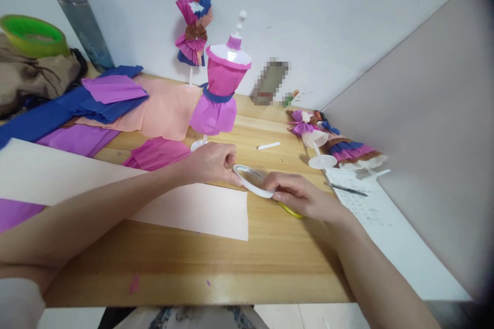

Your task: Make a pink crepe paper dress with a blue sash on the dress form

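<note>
A white roll of tape is held tilted above the wooden table. My right hand grips its right side, fingers curled over the rim. At the roll's left edge my left hand is closed, thumb and fingers pinching there; a loose tape end cannot be made out. Below my right hand a yellow curved piece shows, mostly covered. A long cream paper strip lies under my left forearm. Just behind my left hand stands a small mannequin dressed in pink and purple paper with a blue belt.
Crepe paper in blue, peach and magenta covers the left side. A second dressed mannequin stands by the wall, another lies at right. A pen rests on a written sheet. Far left stands a flask.
</note>
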Motion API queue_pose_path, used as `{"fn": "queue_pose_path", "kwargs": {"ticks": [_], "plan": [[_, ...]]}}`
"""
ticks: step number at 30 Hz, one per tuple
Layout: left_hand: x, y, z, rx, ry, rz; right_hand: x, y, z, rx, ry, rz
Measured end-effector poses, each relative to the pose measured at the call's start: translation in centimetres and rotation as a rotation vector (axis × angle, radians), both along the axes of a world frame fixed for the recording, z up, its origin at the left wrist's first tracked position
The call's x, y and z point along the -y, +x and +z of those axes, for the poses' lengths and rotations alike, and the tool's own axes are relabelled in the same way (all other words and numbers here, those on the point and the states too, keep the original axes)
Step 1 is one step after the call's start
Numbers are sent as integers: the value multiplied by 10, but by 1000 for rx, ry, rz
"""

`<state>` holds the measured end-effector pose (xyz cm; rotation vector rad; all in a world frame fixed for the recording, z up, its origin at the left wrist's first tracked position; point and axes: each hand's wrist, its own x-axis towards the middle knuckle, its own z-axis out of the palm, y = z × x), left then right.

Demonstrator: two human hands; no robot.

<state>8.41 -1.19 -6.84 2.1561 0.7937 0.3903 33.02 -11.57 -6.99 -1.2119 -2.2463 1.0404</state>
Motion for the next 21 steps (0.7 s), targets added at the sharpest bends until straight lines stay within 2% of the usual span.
{"fn": "queue_pose_path", "kwargs": {"ticks": [5,7,11,14,16,19,21], "plan": [[-1,0,4,234,-263,-296,4,-1,3,-301,-134,30],[1,1,6,277,-369,-358,5,0,0,-381,-175,41],[8,0,6,331,-541,-278,2,4,-10,-581,-245,-41],[10,0,-1,430,-651,-213,-2,9,-15,-751,-265,-124],[10,1,-7,483,-713,-200,-4,10,-16,-791,-273,-149],[7,3,-12,546,-743,-176,-6,11,-15,-826,-250,-181],[6,4,-11,560,-708,-112,-6,12,-16,-833,-199,-226]]}}
